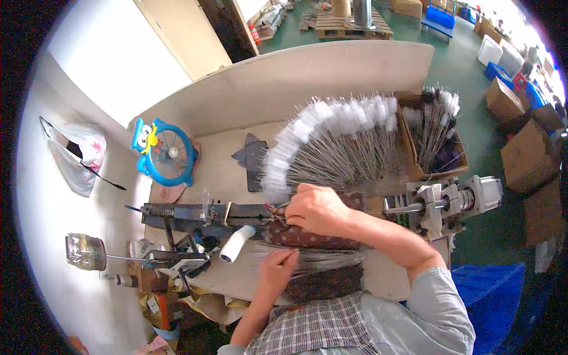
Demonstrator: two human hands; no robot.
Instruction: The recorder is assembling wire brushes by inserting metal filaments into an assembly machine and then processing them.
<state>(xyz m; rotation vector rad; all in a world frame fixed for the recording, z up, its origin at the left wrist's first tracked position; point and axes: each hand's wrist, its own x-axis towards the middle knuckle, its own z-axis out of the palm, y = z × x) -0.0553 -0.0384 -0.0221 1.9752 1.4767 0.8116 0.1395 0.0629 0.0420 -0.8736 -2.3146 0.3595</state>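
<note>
My right hand [316, 208] is closed in a pinch over the long dark metal bench fixture [242, 214], beside a brown dotted cloth [310, 234]. What its fingers hold is hidden. Lower down, my left hand [277, 271] has its fingertips pressed together at the left end of a bundle of thin metal wires [331, 260]; anything between them is too small to make out. Beyond my right hand, many wire-stemmed brushes [331, 127] with white bristle heads lie fanned out, heads pointing away. A white cylindrical handle [237, 243] sticks out toward me from the fixture.
A motor-like clamp unit [455, 204] is at the table's right end. Behind it stands a cardboard box [441, 168] of brushes. A blue toy-shaped fan [168, 152] sits at the left, near a metal lever arm [177, 260]. A low board [284, 77] edges the table's back.
</note>
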